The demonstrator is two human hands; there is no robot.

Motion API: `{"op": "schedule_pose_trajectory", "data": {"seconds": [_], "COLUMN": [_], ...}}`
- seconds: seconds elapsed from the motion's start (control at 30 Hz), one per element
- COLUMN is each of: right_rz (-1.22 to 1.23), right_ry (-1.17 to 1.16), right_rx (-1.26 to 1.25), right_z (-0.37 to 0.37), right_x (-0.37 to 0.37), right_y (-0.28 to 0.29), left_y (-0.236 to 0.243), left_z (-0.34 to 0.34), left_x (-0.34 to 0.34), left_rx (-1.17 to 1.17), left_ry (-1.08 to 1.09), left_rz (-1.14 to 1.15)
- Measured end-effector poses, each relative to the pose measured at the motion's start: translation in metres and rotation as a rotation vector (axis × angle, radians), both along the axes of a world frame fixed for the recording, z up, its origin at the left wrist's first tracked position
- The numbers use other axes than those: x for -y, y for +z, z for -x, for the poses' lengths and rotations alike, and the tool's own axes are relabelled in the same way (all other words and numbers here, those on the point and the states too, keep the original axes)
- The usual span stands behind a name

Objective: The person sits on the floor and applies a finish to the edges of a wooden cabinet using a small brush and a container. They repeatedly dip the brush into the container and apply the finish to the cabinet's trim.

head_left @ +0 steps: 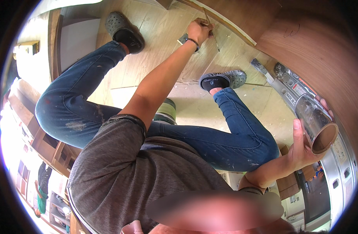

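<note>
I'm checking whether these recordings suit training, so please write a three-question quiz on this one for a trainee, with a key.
1. Multiple choice: What does the right hand hold? A) a hammer B) a transparent cup C) a cordless drill
2. True or false: The dark bracelet is on the right wrist.
3. Fill the gap: The person's feet are in grey perforated ____.

Key:
1. B.
2. False; it is on the left wrist, and the left hand grips a slender brush-like tool.
3. Clogs.

The cup (313, 119) partly hides the right hand (301, 151).
</note>
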State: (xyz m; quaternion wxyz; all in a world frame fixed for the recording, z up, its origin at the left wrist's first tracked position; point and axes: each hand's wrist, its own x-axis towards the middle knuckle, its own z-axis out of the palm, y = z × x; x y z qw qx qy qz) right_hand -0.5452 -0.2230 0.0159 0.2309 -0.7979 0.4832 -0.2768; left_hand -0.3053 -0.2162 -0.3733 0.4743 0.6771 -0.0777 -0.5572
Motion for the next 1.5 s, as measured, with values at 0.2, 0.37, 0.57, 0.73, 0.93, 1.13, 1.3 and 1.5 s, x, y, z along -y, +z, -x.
{"op": "schedule_pose_trajectory", "data": {"seconds": [0.2,0.37,0.57,0.73,0.93,1.13,1.3,1.5], "right_rz": [-0.004,-0.004,-0.007,-0.008,0.009,0.000,-0.022,-0.021], "right_ry": [-0.018,-0.033,-0.037,-0.033,0.001,-0.010,0.043,0.007], "right_rx": [0.024,0.025,0.002,0.026,0.042,0.031,0.032,0.040], "right_z": [-0.002,-0.004,-0.002,-0.004,0.000,-0.005,0.003,-0.002], "right_x": [-0.002,-0.003,-0.003,-0.003,-0.001,-0.003,-0.003,-0.003], "right_y": [-0.001,-0.001,-0.001,-0.001,-0.003,-0.002,-0.001,-0.003], "left_y": [-0.007,-0.017,-0.004,-0.004,-0.002,-0.004,-0.016,-0.009], "left_z": [0.005,0.007,0.006,0.007,0.009,0.003,-0.023,-0.044], "left_x": [0.000,-0.002,-0.001,-0.004,-0.006,-0.020,-0.012,0.004], "left_rx": [-0.075,-0.088,-0.085,-0.038,-0.092,0.041,0.079,-0.027], "left_ry": [-0.084,-0.089,-0.173,-0.175,-0.304,-0.225,0.034,0.108], "left_rz": [-0.014,0.038,-0.033,0.047,-0.014,0.104,0.127,0.127]}}
